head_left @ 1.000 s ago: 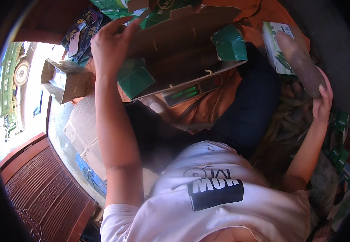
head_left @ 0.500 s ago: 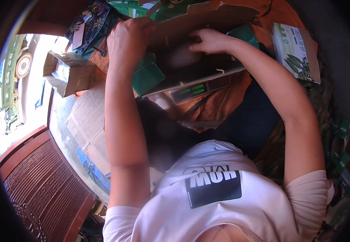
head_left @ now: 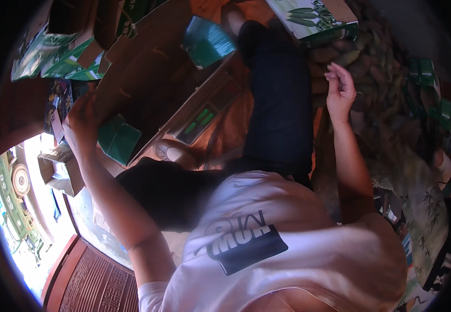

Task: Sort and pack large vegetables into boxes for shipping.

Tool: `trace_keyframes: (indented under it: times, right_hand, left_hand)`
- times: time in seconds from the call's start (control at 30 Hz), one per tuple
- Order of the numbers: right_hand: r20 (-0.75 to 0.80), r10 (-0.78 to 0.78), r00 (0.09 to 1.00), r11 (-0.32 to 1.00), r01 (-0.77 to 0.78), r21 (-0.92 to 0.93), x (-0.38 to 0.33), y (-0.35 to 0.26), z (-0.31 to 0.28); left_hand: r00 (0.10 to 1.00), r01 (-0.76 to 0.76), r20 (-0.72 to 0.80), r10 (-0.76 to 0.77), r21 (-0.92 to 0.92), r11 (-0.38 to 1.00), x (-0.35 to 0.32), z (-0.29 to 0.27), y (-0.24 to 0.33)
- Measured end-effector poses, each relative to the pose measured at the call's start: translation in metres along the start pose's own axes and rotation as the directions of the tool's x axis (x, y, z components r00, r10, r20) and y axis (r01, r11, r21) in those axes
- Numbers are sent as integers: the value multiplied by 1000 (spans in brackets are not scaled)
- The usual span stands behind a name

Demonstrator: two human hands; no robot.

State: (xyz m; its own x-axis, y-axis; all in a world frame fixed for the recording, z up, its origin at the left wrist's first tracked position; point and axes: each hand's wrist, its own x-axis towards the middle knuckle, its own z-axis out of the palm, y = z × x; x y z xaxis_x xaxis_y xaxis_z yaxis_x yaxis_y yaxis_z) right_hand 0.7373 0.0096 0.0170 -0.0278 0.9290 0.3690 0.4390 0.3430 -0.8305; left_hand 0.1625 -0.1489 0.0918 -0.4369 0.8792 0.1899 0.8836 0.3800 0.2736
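A large cardboard box (head_left: 147, 70) with raised flaps stands tilted in the view, and its inside is dark. My left hand (head_left: 82, 125) is at the box's left flap, fingers in shadow and closed on its edge. Green corner flaps (head_left: 120, 139) show at the box's near end. Away from the box, my right hand (head_left: 341, 96) is held over a pile of long, greenish-brown produce (head_left: 368, 65). Its fingers are slightly bent and apart, with nothing in them. Below the box's near side is a scale (head_left: 199, 122) with a lit green display.
A white and green printed carton (head_left: 314, 18) stands at the far right, beside the pile. A small open cardboard box (head_left: 60, 171) sits at left, near a phone (head_left: 57, 125). Green and white cartons (head_left: 61, 54) are stacked at far left. A carved wooden piece (head_left: 98, 278) fills the lower left.
My right hand has come out of the large box and moved right, over the produce. My left hand stays at the flap. The whole view has swung to the right.
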Motion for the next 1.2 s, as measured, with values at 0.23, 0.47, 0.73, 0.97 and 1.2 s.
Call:
trace_keyframes:
  times: [0.23, 0.47, 0.73, 0.97, 1.2]
  right_hand:
    - [-186, 192, 964, 912, -245, -329, -30, 122, -145]
    - [-198, -9, 980, 804, -110, -584, 8, 124, -172]
    - [-191, 477, 858, 572, -468, -674, -80, 311, -150]
    - [-72, 991, 110, 128, -930, 345, -115, 424, -150]
    - [-94, 966, 241, 255, -835, 488, -131, 460, -99]
  left_hand:
    - [970, 95, -200, -136, -201, 975, -5, 10, 12]
    - [909, 112, -388, -151, -120, 986, -5, 21, 6]
    - [882, 326, -343, -323, -53, 944, -10, 34, 8]
    - [875, 374, -294, -384, -91, 923, -10, 55, -15]
    - [848, 405, -310, -430, -143, 903, -10, 50, -28]
